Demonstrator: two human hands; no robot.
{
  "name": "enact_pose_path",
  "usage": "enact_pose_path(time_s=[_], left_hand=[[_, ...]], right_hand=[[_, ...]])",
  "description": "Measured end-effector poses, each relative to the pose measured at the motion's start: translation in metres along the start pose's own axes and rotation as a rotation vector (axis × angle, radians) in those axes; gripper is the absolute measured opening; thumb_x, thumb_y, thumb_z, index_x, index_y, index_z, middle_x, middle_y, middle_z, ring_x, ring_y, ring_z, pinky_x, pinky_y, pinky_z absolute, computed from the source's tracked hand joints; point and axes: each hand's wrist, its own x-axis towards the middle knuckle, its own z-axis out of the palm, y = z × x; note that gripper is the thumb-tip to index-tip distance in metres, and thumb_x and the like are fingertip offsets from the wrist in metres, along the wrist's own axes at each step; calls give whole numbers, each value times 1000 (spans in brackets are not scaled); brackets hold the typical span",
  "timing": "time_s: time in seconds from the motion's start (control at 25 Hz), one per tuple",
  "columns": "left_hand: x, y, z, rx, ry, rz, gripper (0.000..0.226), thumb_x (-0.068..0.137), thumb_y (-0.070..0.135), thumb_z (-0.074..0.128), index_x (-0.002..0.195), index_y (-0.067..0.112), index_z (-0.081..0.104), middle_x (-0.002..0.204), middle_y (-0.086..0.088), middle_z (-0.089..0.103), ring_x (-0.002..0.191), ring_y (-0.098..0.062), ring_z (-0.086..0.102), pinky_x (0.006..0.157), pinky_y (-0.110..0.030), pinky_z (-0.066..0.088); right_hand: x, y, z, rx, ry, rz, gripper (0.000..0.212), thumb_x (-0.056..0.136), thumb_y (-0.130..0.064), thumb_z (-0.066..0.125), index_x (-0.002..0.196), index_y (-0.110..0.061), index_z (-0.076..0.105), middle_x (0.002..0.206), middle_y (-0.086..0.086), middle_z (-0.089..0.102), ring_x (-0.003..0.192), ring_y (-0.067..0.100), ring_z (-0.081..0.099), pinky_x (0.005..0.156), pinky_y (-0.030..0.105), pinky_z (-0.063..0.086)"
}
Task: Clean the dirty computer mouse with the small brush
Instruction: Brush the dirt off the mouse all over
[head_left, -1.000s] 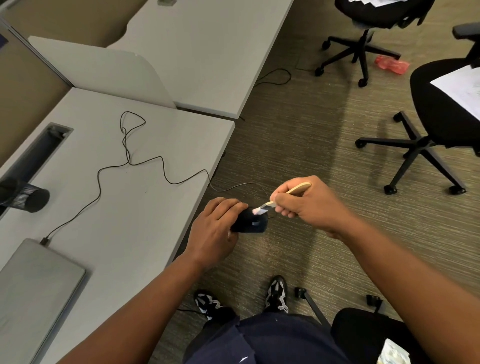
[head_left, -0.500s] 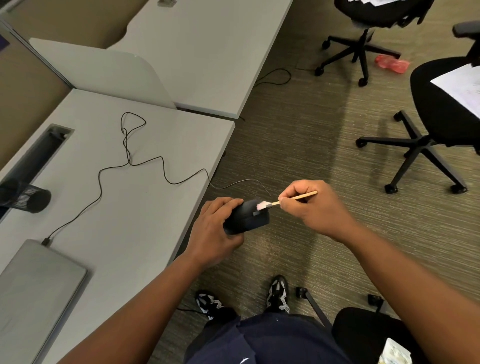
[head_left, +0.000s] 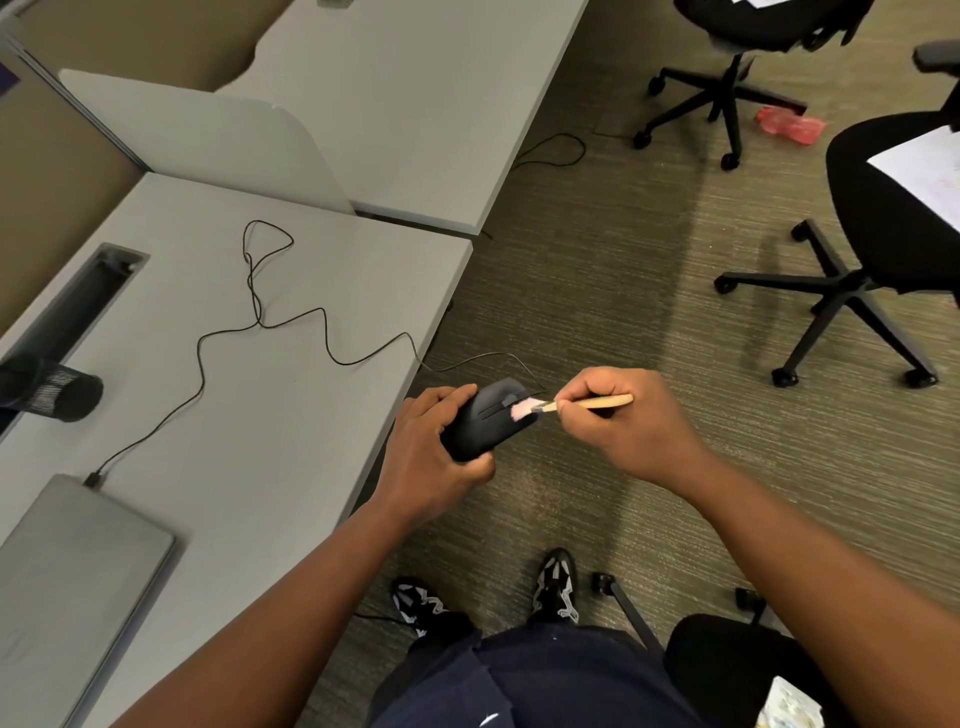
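Note:
A black wired computer mouse (head_left: 485, 421) is held in the air just off the desk's right edge, top side up with its scroll wheel showing. My left hand (head_left: 434, 452) grips it from the left and below. My right hand (head_left: 621, 421) pinches a small brush (head_left: 571, 405) with a pale wooden handle. Its whitish-pink bristles touch the front of the mouse near the wheel. The mouse's thin black cable (head_left: 291, 332) trails back across the desk.
A grey desk (head_left: 249, 415) lies to the left with a closed laptop (head_left: 67, 566) and a black mesh cup (head_left: 57, 389) on its side. Two black office chairs (head_left: 852, 291) stand on the carpet to the right. My feet and a chair base are below.
The mouse has been turned so its top and scroll wheel face up. The brush handle has dropped to nearly level, and the bristles now rest by the wheel.

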Motion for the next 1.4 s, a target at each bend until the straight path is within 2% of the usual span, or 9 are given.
enact_pose_path(time_s=[0.08,0.32,0.64,0.84,1.0,1.16,1.24,1.32,1.4], left_hand=[[0,1,0,-22,-7,-20,88,69,48,78,151,23,57,132,18,54,119,-10,48,96,-17,38],[4,3,-1,-98,-17,-67,88,71,37,91,150,17,59,137,4,62,125,-17,57,105,-44,53],[6,3,-3,-124,46,-84,79,71,36,92,144,21,63,128,6,64,113,-8,60,98,-31,55],[7,1,0,-81,-4,-69,85,77,30,93,152,18,56,134,8,58,122,-12,50,98,-18,43],[6,0,1,-69,13,-69,88,76,29,92,155,19,54,136,7,57,120,-9,43,93,-8,33],[4,0,2,-77,-1,-72,89,77,29,92,156,19,53,137,7,56,124,-10,43,94,-9,34],[4,1,3,-93,-18,-68,92,77,28,93,157,19,50,139,5,56,128,-13,46,100,-14,38],[5,3,3,-134,-29,-62,96,75,26,94,159,19,47,138,3,60,130,-19,52,107,-31,48],[5,4,4,-173,-19,-69,101,74,25,95,160,23,42,132,4,63,126,-19,55,106,-41,53]], right_hand=[[1,-1,-1,4,49,-44,19,88,-15,73,78,-30,77,65,-7,70,52,3,55,49,22,43],[-5,-7,22,66,-170,-133,10,85,-18,72,85,-24,80,74,-6,74,58,3,60,53,17,45],[0,1,7,-14,60,-89,10,83,-25,70,77,-30,77,66,-9,71,53,3,56,50,20,42],[-6,-10,24,163,-157,-107,7,91,-25,72,90,-24,80,75,-4,73,61,8,61,55,25,48],[-2,-8,23,56,-10,-58,13,89,-18,73,80,-27,78,67,-7,71,56,2,57,53,22,45],[2,-7,12,-8,120,-34,16,88,-16,73,76,-27,76,63,-5,69,52,1,55,51,23,42],[1,-12,13,88,-6,-68,10,91,-22,73,83,-27,78,69,-6,71,57,4,59,53,23,45],[-1,-16,20,142,-136,-91,8,92,-24,73,88,-25,79,75,-4,73,62,6,61,56,22,48],[0,-15,25,118,-138,-74,8,91,-24,73,86,-25,79,73,-4,73,60,4,59,57,20,46]])
